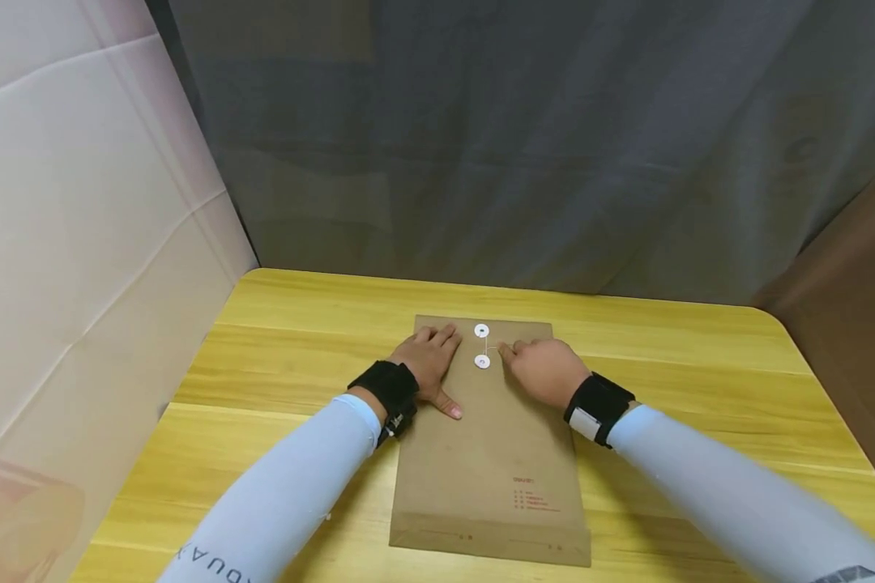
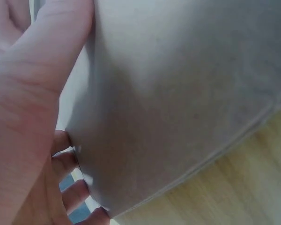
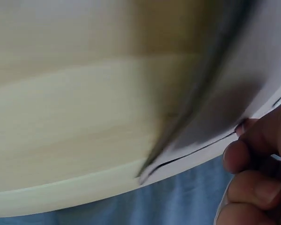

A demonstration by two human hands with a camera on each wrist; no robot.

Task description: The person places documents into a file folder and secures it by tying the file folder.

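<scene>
Left hand [image 1: 428, 362] lies flat on the kraft envelope [image 1: 492, 453], left of its two white string buttons [image 1: 482, 346]; right hand [image 1: 543, 370] pinches the string beside them. Envelope lies flat on the wooden table [image 1: 700, 380]: light, thin, bendable; best held near the flap. Red print too small to read.

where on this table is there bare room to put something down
Bare wood lies left of the envelope up to the table edge, right of it toward the rounded far corner, and in a strip between its top edge and the curtain. It is crowded at the envelope's upper end, where the left hand and right hand rest by the white discs.
</scene>
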